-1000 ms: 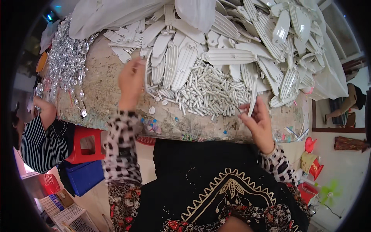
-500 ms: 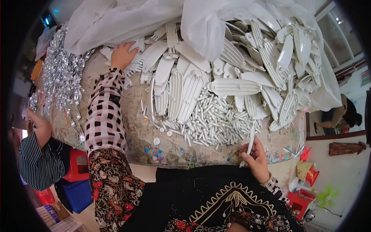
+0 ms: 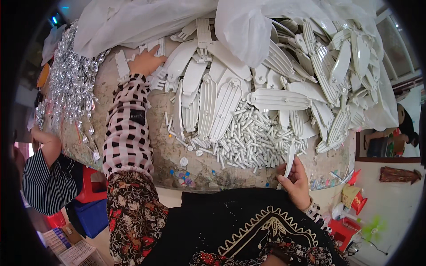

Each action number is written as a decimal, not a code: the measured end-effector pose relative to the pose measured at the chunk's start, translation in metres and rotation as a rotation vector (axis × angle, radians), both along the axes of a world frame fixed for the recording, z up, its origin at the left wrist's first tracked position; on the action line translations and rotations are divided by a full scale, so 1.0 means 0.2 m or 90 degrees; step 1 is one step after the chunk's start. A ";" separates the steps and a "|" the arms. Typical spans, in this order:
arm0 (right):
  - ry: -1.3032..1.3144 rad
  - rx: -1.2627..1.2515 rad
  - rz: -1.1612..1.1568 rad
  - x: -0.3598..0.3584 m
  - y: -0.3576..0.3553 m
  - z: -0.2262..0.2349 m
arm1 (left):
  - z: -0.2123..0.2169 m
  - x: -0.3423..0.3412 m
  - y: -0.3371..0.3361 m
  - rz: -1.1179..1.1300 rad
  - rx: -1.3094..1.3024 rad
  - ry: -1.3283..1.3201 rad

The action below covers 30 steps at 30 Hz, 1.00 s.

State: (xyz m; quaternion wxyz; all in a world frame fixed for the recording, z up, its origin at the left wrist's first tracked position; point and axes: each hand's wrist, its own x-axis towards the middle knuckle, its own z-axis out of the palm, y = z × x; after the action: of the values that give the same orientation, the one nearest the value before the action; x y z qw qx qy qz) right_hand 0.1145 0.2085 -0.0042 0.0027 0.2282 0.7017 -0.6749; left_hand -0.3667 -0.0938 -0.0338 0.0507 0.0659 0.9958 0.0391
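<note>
My left hand (image 3: 145, 62) is stretched far across the worn table (image 3: 159, 153), its fingers spread on a flat white plastic piece (image 3: 153, 45) at the edge of a big heap of long ribbed white plastic parts (image 3: 284, 71). My right hand (image 3: 295, 179) rests at the table's near edge, shut on one narrow white plastic strip (image 3: 289, 160) that stands upright. Between the hands lies a pile of small white plastic pins (image 3: 250, 139).
White plastic sheeting (image 3: 177, 17) covers the back of the heap. A mound of shiny silver parts (image 3: 71, 84) lies at the left, where another person in a striped sleeve (image 3: 49, 181) works. Red stools (image 3: 95, 188) and a blue crate (image 3: 91, 215) stand below.
My left arm has reached farther out, from the table's middle to the flat pieces at the back left. My right hand has stayed at the near edge with the strip.
</note>
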 end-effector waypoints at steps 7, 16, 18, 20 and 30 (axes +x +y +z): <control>0.044 -0.020 0.041 0.07 0.00 0.00 | -0.01 0.44 -0.16 0.072 -0.020 0.012; 0.075 0.001 0.054 0.17 -0.03 0.02 | 0.00 0.90 -0.11 0.077 0.029 0.014; 0.091 -0.009 0.045 0.19 -0.03 0.01 | 0.01 0.97 -0.12 0.070 0.023 0.004; 0.099 -0.012 0.042 0.20 -0.03 0.01 | 0.02 1.01 -0.16 0.061 0.117 0.055; 0.095 0.002 0.044 0.22 -0.03 0.02 | -0.04 0.65 -0.69 0.254 0.076 0.212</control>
State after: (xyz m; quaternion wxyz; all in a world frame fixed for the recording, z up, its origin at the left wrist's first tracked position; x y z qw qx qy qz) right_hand 0.1595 0.2031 -0.0007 -0.0269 0.1529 0.7082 -0.6887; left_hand -0.2373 -0.2322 -0.0416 -0.1266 -0.1235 0.9796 0.0955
